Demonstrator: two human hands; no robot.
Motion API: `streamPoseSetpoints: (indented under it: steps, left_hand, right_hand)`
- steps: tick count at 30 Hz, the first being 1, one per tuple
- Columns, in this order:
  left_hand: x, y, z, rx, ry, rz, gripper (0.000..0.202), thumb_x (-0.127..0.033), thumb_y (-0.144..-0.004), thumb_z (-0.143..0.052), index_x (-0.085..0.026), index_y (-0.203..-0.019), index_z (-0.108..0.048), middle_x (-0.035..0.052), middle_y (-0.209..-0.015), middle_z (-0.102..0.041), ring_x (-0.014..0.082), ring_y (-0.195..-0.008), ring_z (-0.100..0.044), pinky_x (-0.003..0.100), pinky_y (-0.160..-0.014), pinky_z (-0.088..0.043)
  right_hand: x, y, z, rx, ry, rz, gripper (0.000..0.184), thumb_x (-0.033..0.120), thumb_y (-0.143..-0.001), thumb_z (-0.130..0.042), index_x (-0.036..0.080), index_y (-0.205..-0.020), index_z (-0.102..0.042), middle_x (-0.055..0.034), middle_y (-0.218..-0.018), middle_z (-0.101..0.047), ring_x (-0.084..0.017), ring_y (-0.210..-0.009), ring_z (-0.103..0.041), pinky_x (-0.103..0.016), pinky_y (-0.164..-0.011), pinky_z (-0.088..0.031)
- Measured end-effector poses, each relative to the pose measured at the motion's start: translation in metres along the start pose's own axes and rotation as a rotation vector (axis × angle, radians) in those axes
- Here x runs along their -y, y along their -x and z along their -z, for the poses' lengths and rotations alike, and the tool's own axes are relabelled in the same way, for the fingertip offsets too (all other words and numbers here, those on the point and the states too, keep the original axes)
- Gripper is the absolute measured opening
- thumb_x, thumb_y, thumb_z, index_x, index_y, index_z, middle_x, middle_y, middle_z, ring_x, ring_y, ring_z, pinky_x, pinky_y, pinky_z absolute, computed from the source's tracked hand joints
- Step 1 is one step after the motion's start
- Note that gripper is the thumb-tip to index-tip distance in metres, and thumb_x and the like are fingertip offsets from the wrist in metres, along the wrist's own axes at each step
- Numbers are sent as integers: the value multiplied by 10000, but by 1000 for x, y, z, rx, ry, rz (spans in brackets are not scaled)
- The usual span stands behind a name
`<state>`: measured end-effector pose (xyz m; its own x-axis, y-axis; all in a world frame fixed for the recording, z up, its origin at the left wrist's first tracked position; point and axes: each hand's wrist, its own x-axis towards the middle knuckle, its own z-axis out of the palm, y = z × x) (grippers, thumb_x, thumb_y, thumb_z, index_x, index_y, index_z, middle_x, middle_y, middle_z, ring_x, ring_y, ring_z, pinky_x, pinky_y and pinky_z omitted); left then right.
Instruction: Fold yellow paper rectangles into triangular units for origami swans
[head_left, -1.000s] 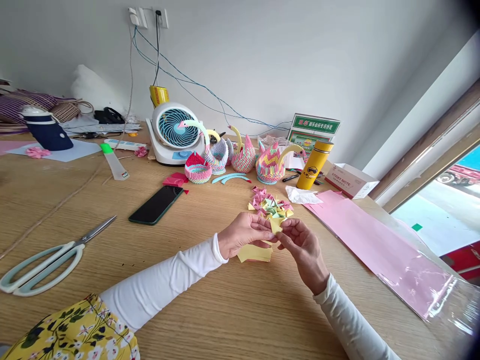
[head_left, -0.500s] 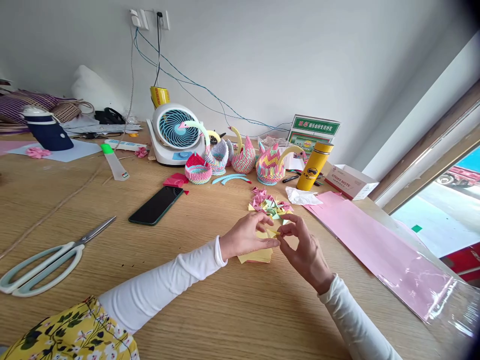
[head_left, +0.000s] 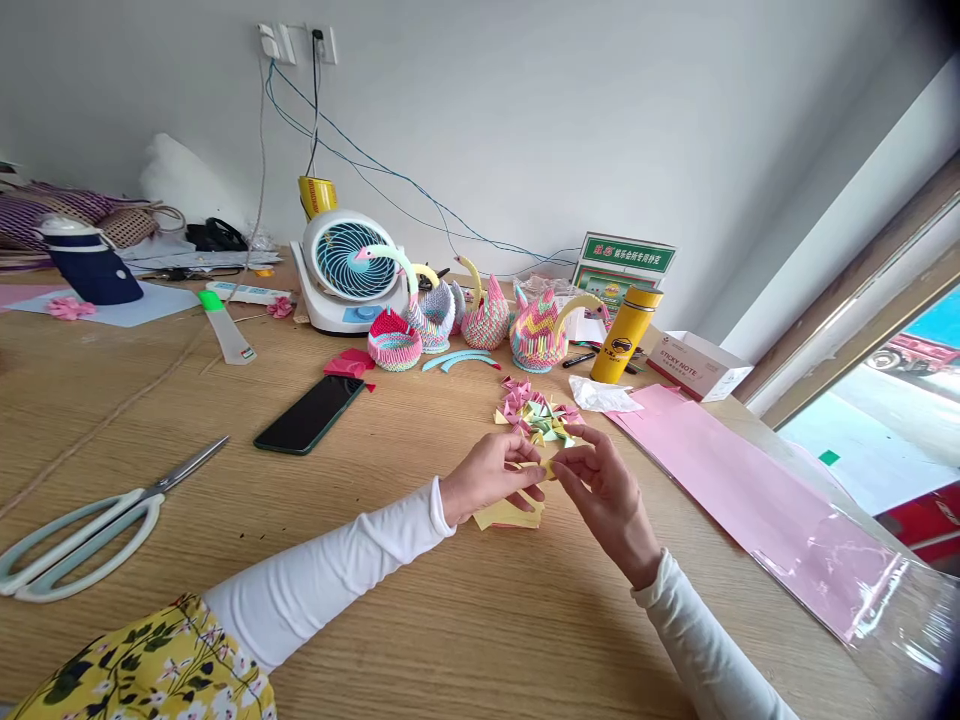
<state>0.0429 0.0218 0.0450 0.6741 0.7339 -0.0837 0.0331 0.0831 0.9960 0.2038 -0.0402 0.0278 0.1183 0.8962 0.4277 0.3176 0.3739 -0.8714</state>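
A small folded piece of yellow paper [head_left: 549, 469] is pinched between my two hands. My left hand [head_left: 491, 478] grips its left side between thumb and fingers. On its right side, my right hand [head_left: 604, 487] pinches it with thumb and forefinger. Below my left hand lies a stack of yellow paper slips [head_left: 510, 515], partly covered by the fingers. Just beyond my hands sits a pile of folded paper triangles [head_left: 536, 412] in pink, green and yellow. Paper swans [head_left: 538, 335] built from many such folded pieces stand farther back.
Scissors [head_left: 112, 530] and a black phone [head_left: 309, 413] lie to the left. A white fan [head_left: 349, 270] stands behind. To the right are a yellow bottle [head_left: 626, 335], a sticky note box [head_left: 697, 365] and pink paper sheets [head_left: 750, 500] in clear plastic.
My fingers have shifted on the yellow paper; the left thumb and fingertips now press at it from the left. The view has moved slightly; the things on the table stay put.
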Motion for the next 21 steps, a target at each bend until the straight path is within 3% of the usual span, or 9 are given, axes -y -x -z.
streamPoseSetpoints:
  steps: [3, 7, 14, 21]
  left_hand:
    - [-6, 2, 0, -32, 66, 3, 283, -318, -728, -707, -113, -815, -532, 45, -788, -608, 134, -664, -649, 215, -515, -530]
    - [-11, 5, -1, -69, 98, -18, 250, -296, -741, -693, -113, -811, -537, 38, -775, -606, 128, -655, -646, 214, -511, -536]
    - [-7, 4, -4, -76, 73, -94, 309, -358, -716, -704, -131, -815, -520, 40, -804, -608, 148, -656, -665, 216, -484, -538]
    - [-5, 3, -3, -70, -167, -177, 314, -443, -779, -605, -145, -868, -562, 12, -804, -589, 29, -384, -506, 143, -340, -397]
  right_hand:
    - [1, 0, 0, -7, -135, -140, 349, 389, -803, -643, 215, -1091, -551, -39, -844, -674, -189, -781, -660, -334, -743, -532]
    - [9, 3, 1, 29, -150, -250, 332, 439, -791, -645, 175, -991, -626, -75, -889, -682, -208, -803, -653, -344, -747, -518]
    - [11, 4, -8, -7, -175, -251, 292, 452, -770, -659, 172, -853, -657, -39, -754, -662, -174, -698, -630, -287, -658, -502]
    - [8, 5, -9, 4, -104, -217, 263, 432, -781, -650, 170, -803, -650, -42, -730, -657, -170, -680, -616, -285, -655, -499]
